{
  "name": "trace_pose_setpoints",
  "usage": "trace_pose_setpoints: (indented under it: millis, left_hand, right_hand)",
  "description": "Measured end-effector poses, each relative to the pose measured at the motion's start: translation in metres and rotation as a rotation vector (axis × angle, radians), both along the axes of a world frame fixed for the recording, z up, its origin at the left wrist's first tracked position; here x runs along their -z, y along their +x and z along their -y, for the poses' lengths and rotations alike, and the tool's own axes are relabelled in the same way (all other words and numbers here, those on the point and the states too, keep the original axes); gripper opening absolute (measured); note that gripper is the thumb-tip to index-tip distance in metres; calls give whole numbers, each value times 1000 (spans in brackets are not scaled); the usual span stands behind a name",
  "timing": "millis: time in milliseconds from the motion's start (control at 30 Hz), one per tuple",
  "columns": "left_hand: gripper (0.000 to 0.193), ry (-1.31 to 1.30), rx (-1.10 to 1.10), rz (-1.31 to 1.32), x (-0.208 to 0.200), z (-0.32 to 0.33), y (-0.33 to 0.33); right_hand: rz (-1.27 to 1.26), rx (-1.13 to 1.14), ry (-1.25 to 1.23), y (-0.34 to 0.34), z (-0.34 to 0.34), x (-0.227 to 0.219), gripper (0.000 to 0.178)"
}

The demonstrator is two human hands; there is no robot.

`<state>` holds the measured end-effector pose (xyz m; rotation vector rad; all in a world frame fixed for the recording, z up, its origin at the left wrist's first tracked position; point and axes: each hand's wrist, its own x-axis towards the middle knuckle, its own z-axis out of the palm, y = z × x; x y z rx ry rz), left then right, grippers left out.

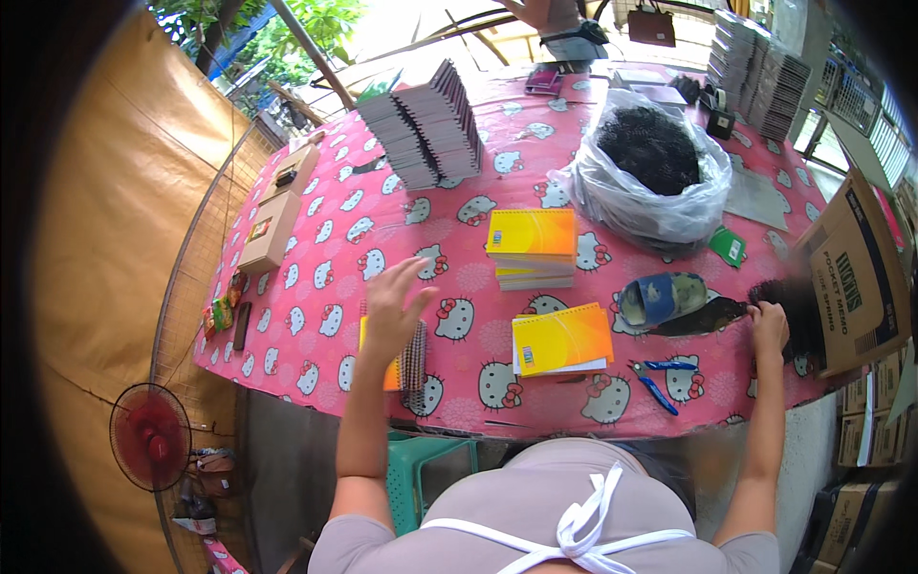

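My left hand is raised over the table with its fingers spread, holding nothing. Beneath its wrist lies a spiral-bound stack of notebooks with yellow-orange covers, partly hidden by my forearm. My right hand is at the table's right side, fingers closed at the edge of a dark heap of black binding coils; what they pinch is hard to make out. In front of me lies a small slanted pile of yellow-orange notebooks. Behind it stands a taller notebook stack. Blue-handled pliers rest open nearby.
A plastic bag full of black coils stands at back right, near a blue patterned roundish object. A tall notebook stack is at the back. A cardboard box borders the right edge; brown boxes lie left. A fan stands lower left.
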<state>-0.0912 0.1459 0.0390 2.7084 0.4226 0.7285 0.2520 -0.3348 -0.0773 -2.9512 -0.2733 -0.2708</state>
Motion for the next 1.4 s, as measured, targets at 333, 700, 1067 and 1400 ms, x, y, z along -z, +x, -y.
trace_pose_setpoints:
  millis: [333,700,1067,1400]
  left_hand:
    - [25,-471,210,-465,55,119,125]
    - [29,-534,168,-485,50,115,116]
    - [23,-190,141,-64,16,136,86]
    - [27,-242,162,65,41,144,76]
  right_hand:
    - [-9,14,1052,18,36,21,23]
    - [116,160,-10,28,31,-6,41]
    - [178,119,60,30,30,-35,23]
    - [-24,-793,584,-78,-77,-67,21]
